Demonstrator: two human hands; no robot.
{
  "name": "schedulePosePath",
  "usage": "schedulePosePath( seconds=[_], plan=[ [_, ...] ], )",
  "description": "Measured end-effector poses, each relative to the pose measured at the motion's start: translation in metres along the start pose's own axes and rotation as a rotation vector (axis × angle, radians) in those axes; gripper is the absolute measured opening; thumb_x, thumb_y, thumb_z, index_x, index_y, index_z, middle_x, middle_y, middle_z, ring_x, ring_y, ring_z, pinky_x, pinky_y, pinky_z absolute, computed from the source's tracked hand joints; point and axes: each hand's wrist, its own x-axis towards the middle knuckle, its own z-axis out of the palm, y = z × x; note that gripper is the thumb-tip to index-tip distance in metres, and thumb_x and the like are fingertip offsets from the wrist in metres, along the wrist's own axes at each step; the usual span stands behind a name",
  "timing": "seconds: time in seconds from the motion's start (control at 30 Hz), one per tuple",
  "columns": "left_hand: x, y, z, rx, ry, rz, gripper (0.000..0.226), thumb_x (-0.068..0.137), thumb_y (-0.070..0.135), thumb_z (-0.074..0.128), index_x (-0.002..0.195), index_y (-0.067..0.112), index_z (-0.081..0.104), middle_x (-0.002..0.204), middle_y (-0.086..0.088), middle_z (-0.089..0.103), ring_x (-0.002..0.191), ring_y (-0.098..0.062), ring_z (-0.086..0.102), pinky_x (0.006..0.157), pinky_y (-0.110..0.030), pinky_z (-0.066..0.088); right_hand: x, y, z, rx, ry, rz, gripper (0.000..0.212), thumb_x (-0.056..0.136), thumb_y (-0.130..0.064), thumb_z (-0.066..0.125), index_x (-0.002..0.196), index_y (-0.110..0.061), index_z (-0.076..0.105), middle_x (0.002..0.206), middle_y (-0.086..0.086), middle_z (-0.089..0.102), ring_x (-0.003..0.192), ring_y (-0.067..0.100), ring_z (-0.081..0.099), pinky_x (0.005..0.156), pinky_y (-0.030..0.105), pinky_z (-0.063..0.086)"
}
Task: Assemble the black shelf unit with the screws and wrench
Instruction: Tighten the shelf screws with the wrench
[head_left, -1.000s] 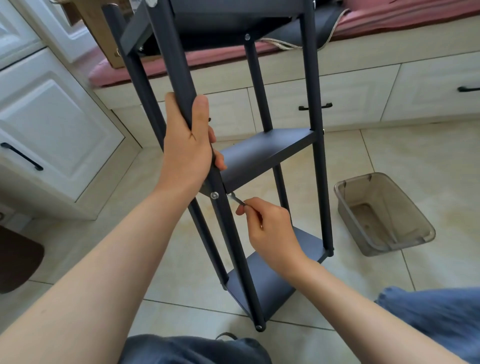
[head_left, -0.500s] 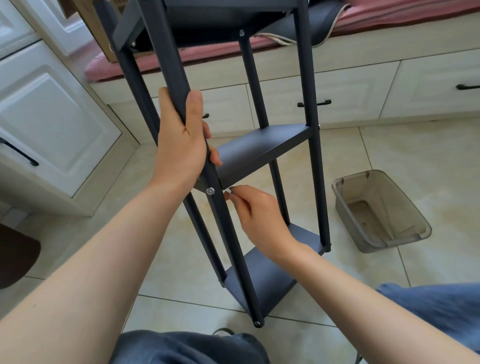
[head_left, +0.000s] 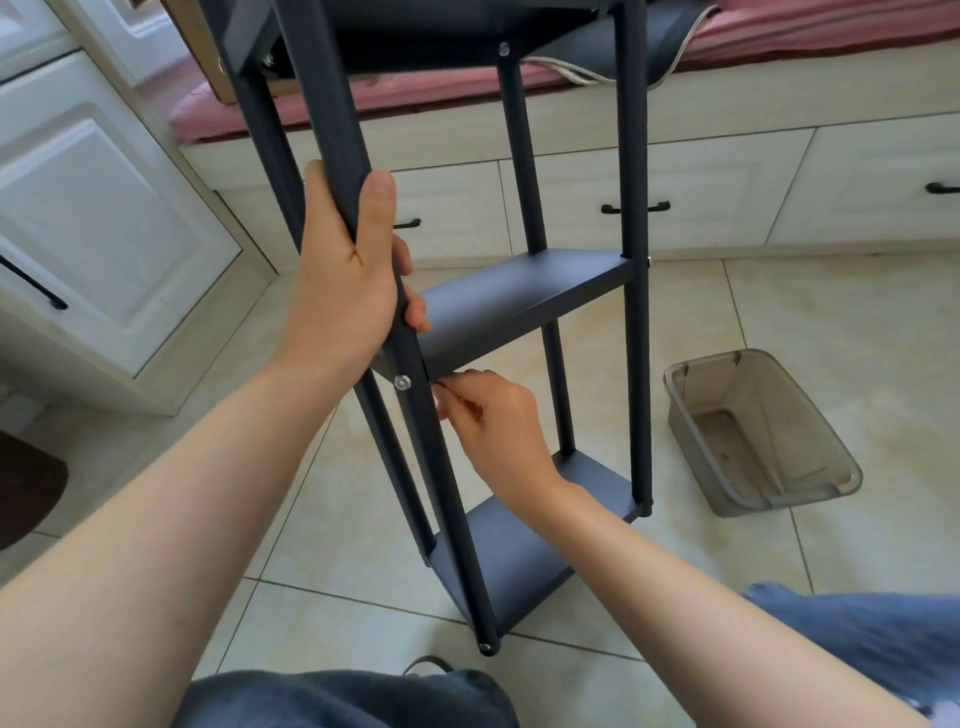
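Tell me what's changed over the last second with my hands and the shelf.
The right hand moved up to the near post beside the screw, hiding most of the wrench it pinches. The left hand still grips that post; the shelf unit and plastic bin stayed put.

Shelf unit (head_left: 524, 296): matt black metal. Screw (head_left: 402, 383): shiny metal. Bin (head_left: 754, 436): translucent smoky plastic. Floor tiles (head_left: 831, 322): glossy beige ceramic.

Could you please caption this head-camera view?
Left hand grips shelf unit's front post; right hand works beside its screw.
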Motion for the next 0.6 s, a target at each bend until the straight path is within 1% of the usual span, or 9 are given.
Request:
schedulePosePath(
  seconds=[0.07, 0.2, 0.27, 0.33, 0.37, 0.43, 0.5, 0.53, 0.6],
  plan=[
    [0.0, -0.002, -0.002, -0.001, -0.002, 0.003, 0.014, 0.105, 0.046, 0.037, 0.098, 0.034, 0.037, 0.069, 0.001, 0.048, 0.036, -0.022, 0.048, 0.039, -0.025, 0.043, 0.001, 0.002, 0.005, 0.004, 0.014, -0.021, 0.021, 0.097, -0.014, 0.06, 0.08, -0.01, 0.073, 0.065, -0.015, 0.055, 0.063, 0.006, 0.046, 0.062, 0.018, 0.034],
    [0.002, -0.006, -0.006, 0.012, 0.004, 0.012, 0.013, 0.105, 0.046, 0.038, 0.101, 0.033, 0.038, 0.068, 0.003, 0.046, 0.045, -0.02, 0.049, 0.04, -0.03, 0.048, 0.005, 0.004, 0.016, 0.001, 0.079, -0.076, 0.02, 0.093, -0.009, 0.065, 0.074, -0.008, 0.07, 0.056, -0.029, 0.037, 0.057, 0.001, 0.039, 0.06, 0.012, 0.029],
    [0.003, -0.008, -0.009, 0.016, 0.011, 0.011, 0.014, 0.105, 0.045, 0.038, 0.104, 0.031, 0.038, 0.072, -0.002, 0.045, 0.049, -0.019, 0.049, 0.041, -0.03, 0.048, 0.007, 0.005, 0.022, 0.009, 0.112, -0.1, 0.02, 0.091, -0.007, 0.065, 0.071, -0.007, 0.069, 0.06, -0.026, 0.037, 0.057, 0.007, 0.034, 0.059, 0.018, 0.031],
    [0.004, -0.01, -0.011, 0.022, 0.021, -0.002, 0.015, 0.106, 0.045, 0.038, 0.105, 0.03, 0.038, 0.073, -0.005, 0.045, 0.049, -0.019, 0.048, 0.041, -0.031, 0.049, 0.01, 0.007, 0.029, 0.022, 0.129, -0.113, 0.019, 0.09, -0.006, 0.065, 0.071, -0.006, 0.068, 0.064, -0.019, 0.041, 0.061, 0.008, 0.034, 0.058, 0.02, 0.03],
    [0.005, -0.011, -0.012, 0.025, 0.025, -0.007, 0.014, 0.106, 0.045, 0.038, 0.105, 0.031, 0.038, 0.072, -0.003, 0.046, 0.047, -0.02, 0.048, 0.041, -0.031, 0.049, 0.01, 0.009, 0.032, 0.026, 0.129, -0.114, 0.018, 0.089, -0.006, 0.066, 0.072, -0.005, 0.067, 0.064, -0.016, 0.044, 0.061, 0.008, 0.035, 0.057, 0.021, 0.031],
    [0.006, -0.013, -0.014, 0.031, 0.032, -0.015, 0.013, 0.106, 0.045, 0.037, 0.103, 0.033, 0.038, 0.065, 0.006, 0.048, 0.044, -0.021, 0.048, 0.041, -0.033, 0.049, 0.011, 0.012, 0.037, 0.028, 0.119, -0.114, 0.017, 0.09, -0.005, 0.066, 0.073, -0.002, 0.068, 0.06, -0.002, 0.053, 0.06, 0.016, 0.041, 0.055, 0.028, 0.036],
    [0.007, -0.014, -0.016, 0.038, 0.041, -0.028, 0.013, 0.106, 0.046, 0.036, 0.101, 0.034, 0.038, 0.062, 0.007, 0.049, 0.04, -0.024, 0.046, 0.041, -0.034, 0.049, 0.012, 0.014, 0.04, 0.037, 0.105, -0.114, 0.019, 0.091, -0.006, 0.064, 0.074, 0.001, 0.067, 0.062, 0.008, 0.058, 0.059, 0.023, 0.047, 0.054, 0.034, 0.042],
    [0.007, -0.014, -0.017, 0.039, 0.043, -0.035, 0.014, 0.106, 0.046, 0.036, 0.1, 0.034, 0.037, 0.062, 0.006, 0.05, 0.038, -0.024, 0.046, 0.041, -0.036, 0.05, 0.012, 0.014, 0.04, 0.043, 0.1, -0.114, 0.019, 0.091, -0.006, 0.063, 0.074, 0.001, 0.067, 0.062, 0.006, 0.058, 0.059, 0.021, 0.046, 0.055, 0.034, 0.042],
    [0.007, -0.015, -0.018, 0.033, 0.043, -0.049, 0.016, 0.106, 0.047, 0.036, 0.099, 0.033, 0.037, 0.062, 0.007, 0.05, 0.037, -0.023, 0.046, 0.043, -0.04, 0.051, 0.012, 0.012, 0.038, 0.049, 0.086, -0.114, 0.018, 0.092, -0.005, 0.063, 0.075, -0.002, 0.067, 0.063, -0.005, 0.051, 0.061, 0.011, 0.04, 0.057, 0.029, 0.037]
  ],
)
